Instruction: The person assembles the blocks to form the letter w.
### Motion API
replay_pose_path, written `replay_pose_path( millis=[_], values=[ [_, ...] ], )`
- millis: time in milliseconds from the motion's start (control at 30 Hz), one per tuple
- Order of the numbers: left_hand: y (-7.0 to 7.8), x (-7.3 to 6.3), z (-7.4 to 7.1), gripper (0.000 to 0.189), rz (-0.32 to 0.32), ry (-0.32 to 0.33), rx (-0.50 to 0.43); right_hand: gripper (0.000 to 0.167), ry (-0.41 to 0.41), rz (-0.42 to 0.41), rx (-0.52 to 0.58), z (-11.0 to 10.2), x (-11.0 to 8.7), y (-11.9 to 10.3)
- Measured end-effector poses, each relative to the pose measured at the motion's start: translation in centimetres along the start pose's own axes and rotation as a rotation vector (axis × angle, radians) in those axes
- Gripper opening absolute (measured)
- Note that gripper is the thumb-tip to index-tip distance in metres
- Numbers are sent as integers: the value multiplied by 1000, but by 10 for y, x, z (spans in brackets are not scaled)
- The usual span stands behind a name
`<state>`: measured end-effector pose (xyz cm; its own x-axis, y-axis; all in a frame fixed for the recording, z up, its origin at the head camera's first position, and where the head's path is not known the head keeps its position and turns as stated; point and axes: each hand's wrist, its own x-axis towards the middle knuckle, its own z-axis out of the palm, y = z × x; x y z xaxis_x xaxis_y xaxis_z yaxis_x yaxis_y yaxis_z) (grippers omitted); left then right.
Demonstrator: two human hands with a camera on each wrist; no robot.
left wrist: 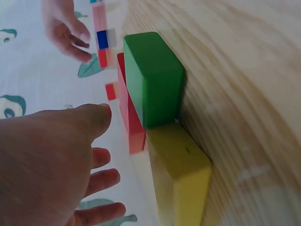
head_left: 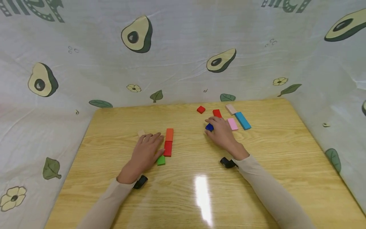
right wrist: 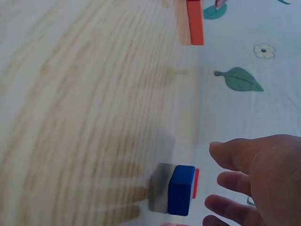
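On the left of the table my left hand [head_left: 145, 152] hovers with spread, relaxed fingers beside several wooden blocks. A green block [head_left: 161, 160] shows under its thumb, and a yellow block [left wrist: 181, 169] touching the green one is hidden by the hand in the head view. To the right of these, a red block [head_left: 168, 149] and an orange block [head_left: 169, 135] lie end to end. My right hand [head_left: 222, 132] is over a blue block [head_left: 209, 127], thumb and fingers loosely apart on either side; the right wrist view shows a gap between fingertips and block.
Around the right hand lie a red block [head_left: 217, 113], a small red block [head_left: 201, 109], a pink block [head_left: 232, 124], a light blue block [head_left: 243, 121] and a beige block [head_left: 231, 109]. Another beige block [head_left: 141, 133] sits beyond the left fingers. A patterned cloth [head_left: 183, 70] borders the table.
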<state>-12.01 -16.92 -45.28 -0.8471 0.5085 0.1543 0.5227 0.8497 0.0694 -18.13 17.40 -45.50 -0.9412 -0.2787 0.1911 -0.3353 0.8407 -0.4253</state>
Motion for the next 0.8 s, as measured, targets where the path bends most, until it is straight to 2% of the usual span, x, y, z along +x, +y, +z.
replay_pose_path(
  millis=[133, 300, 467, 800],
  values=[
    [5, 8, 4, 54, 36, 1, 11, 47, -10, 11, 10, 0, -3, 5],
    [10, 16, 6, 54, 50, -34, 21, 48, -25, 22, -7, 0, -5, 8],
    [12, 17, 8, 55, 44, -69, 9, 50, -47, 38, -19, 1, -5, 8],
    [13, 16, 11, 54, 65, -46, 54, 43, -64, 51, -38, 4, -3, 6]
  ],
)
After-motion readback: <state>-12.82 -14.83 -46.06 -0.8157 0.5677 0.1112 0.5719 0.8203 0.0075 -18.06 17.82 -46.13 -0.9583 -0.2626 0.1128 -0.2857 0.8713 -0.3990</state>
